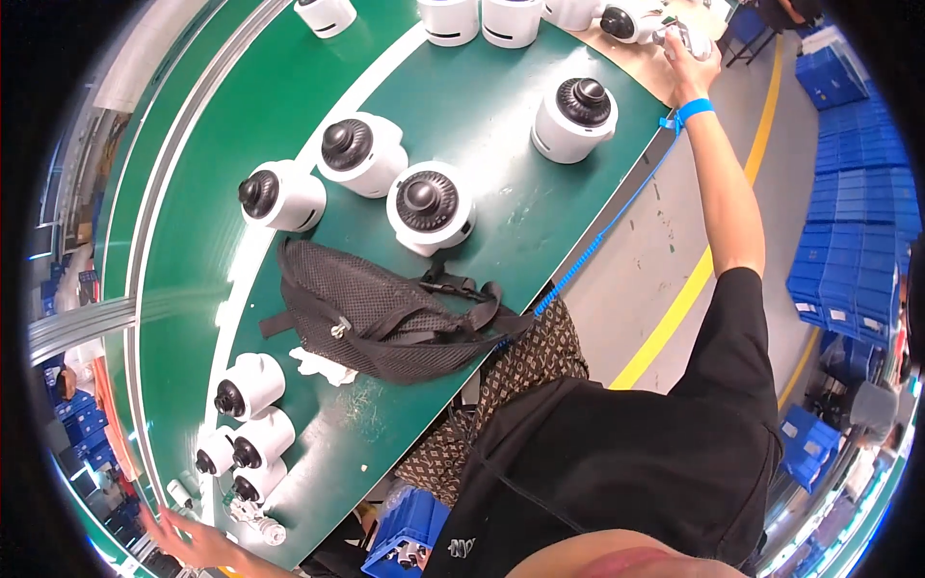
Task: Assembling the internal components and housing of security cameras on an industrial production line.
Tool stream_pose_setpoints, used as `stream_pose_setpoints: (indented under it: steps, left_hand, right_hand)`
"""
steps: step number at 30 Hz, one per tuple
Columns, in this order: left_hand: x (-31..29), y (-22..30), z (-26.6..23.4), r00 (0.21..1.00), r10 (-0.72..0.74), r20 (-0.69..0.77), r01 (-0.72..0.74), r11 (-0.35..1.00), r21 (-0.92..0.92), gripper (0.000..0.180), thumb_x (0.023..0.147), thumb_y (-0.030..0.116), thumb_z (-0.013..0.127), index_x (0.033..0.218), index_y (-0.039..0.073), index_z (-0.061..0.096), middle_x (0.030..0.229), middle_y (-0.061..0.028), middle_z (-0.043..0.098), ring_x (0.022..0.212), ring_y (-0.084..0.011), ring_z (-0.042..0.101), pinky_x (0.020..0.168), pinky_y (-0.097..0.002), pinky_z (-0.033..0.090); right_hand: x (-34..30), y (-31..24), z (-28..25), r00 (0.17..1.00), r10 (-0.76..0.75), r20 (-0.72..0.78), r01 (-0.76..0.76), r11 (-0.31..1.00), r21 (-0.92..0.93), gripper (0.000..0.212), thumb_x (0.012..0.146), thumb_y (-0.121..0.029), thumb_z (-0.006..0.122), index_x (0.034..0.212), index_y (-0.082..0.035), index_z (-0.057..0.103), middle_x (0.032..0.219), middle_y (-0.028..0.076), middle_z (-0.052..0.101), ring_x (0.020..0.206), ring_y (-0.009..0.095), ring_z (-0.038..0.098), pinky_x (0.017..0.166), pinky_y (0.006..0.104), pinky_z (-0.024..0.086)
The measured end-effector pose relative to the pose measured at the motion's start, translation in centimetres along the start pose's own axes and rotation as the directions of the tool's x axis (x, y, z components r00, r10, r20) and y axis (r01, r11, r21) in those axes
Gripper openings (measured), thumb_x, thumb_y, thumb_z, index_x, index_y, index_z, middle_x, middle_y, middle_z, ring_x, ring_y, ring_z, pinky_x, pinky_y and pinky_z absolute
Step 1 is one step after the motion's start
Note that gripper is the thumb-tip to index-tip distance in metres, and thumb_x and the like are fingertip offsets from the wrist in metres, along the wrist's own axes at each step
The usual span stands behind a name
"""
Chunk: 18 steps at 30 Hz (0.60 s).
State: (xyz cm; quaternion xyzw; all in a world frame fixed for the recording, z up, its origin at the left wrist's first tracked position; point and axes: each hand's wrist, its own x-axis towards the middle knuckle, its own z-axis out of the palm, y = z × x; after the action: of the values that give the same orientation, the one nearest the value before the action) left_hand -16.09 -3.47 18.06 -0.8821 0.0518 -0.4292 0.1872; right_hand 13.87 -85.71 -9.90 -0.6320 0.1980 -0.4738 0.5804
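Note:
Stretched to the far right, my right hand (692,60) is closed on a small white part (696,40), whose kind is mostly hidden by the fingers. Beside it lies a white security camera (628,23) with a black lens on a brown board. At the lower left, my left hand (193,541) has its fingers extended and seems to hold nothing. Close to that hand are a white bracket-like part (258,523) and several white cameras (252,385) with black fronts. A blue wrist strap (694,111) circles my right wrist.
White dome cameras (430,207) stand along the green table (482,116). A black mesh bag (376,308) lies mid-table. The strap's coiled blue cord (578,270) runs along the table edge. Blue bins (853,241) are stacked on the right; a blue crate (409,530) sits below the table.

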Motion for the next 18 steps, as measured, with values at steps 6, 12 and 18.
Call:
stream_pose_setpoints:
  steps: [6,12,18]
  left_hand:
    - [21.0,31.3,5.1,0.887,0.462,-0.002,-0.264,0.505,-0.822,0.041,0.098,0.030,0.044,0.121,-0.001,0.057,0.126,-0.0208,0.056,0.122,-0.0314,0.050,0.102,-0.0423,0.037]
    - [29.2,61.5,15.5,0.712,0.700,-0.053,-0.303,0.238,-0.923,0.061,0.071,0.021,0.068,0.125,0.002,0.047,0.113,-0.0225,0.057,0.105,-0.0372,0.056,0.092,-0.0420,0.044]
    - [27.8,74.5,25.7,0.661,0.726,0.193,-0.303,0.493,-0.816,0.055,0.066,0.018,0.070,0.117,0.003,0.054,0.111,-0.0155,0.060,0.113,-0.0291,0.054,0.103,-0.0446,0.032]
  right_hand:
    - [-3.5,-0.2,0.5,0.991,-0.125,-0.037,0.122,0.990,-0.070,0.077,0.061,-0.013,0.087,0.122,0.009,0.045,0.107,0.011,0.058,0.091,0.016,0.059,0.076,0.0289,0.053]
    - [-6.7,-2.0,2.9,1.000,-0.013,-0.015,0.016,0.975,0.222,0.086,0.058,-0.009,0.087,0.128,0.004,0.038,0.124,0.011,0.033,0.108,0.021,0.051,0.090,0.0317,0.048]
    - [-6.5,-0.8,3.7,0.981,0.124,-0.150,-0.056,0.919,0.391,0.083,0.061,-0.012,0.086,0.128,0.003,0.038,0.122,0.011,0.040,0.107,0.020,0.051,0.090,0.0326,0.047]
